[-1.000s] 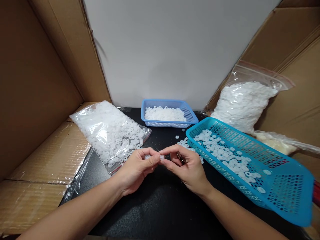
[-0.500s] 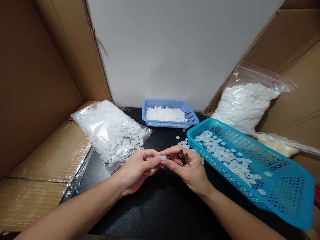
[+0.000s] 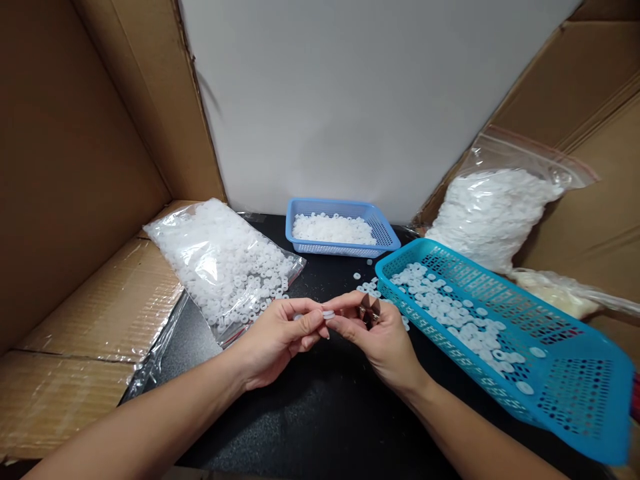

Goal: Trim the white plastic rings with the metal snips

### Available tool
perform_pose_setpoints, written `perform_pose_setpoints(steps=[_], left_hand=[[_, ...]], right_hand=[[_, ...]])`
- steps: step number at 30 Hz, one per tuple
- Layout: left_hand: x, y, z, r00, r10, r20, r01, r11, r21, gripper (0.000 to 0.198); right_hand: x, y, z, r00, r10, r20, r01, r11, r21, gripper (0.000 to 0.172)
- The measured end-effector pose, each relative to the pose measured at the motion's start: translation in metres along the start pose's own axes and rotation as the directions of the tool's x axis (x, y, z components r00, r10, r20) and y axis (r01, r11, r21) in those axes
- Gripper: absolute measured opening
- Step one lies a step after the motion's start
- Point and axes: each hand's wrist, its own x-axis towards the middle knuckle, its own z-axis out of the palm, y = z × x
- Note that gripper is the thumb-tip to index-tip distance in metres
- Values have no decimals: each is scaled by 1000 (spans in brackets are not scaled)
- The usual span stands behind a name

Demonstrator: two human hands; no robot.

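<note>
Pinching a small white disc (image 3: 328,315) between thumb and fingers of the left hand (image 3: 283,340), a little below the centre of the frame. Gripping the same disc from the other side with thumb and forefinger of the right hand (image 3: 385,343), holding both sets of fingertips close together around it. Carrying a second white piece (image 3: 298,317) within the left fingers, showing only in part. Also holding a dark, shiny object (image 3: 370,308) in the curl of the right hand, being too shaded to identify. Holding both hands over a black desk (image 3: 300,427), in the lower middle of the frame. Facing a light-blue basket (image 3: 345,251) near the centre, heaped with white rings, standing before a white panel (image 3: 360,100). Having a clear bag (image 3: 215,260) of white rings lying left of centre, and a teal basket (image 3: 575,393) of white discs slanting across the lower right. Seeing loose rings (image 3: 369,288) lying just beside the teal basket, behind the right hand. Viewing a large bag (image 3: 490,207) of white pieces in the upper right.
</note>
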Motion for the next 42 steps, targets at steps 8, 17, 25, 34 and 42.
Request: perform_pose_setpoints(steps=[8,17,25,34,42], left_hand=[[-1,1,2,1000,11,-12,-11,1000,-20,43],[-1,-1,-1,1000,12,-18,-12,1000,8,36],[0,0,-1,1000,24,4,-24,1000,12,41],[1,1,-6,995,100,-5,-100,993,65,28],[2,0,-5,991,132,-33,-128,986,104,27]], right_hand=[[-1,0,0,1000,-5,0,5,999,-38,26],[0,0,-1,998,-49,-38,48,998,-31,18],[-1,0,-1,998,-57,-6,57,998,-29,18],[-2,-1,-1,995,-97,-27,93,989,-116,21],[1,-1,-1,990,-127,-68,117,985,-130,19]])
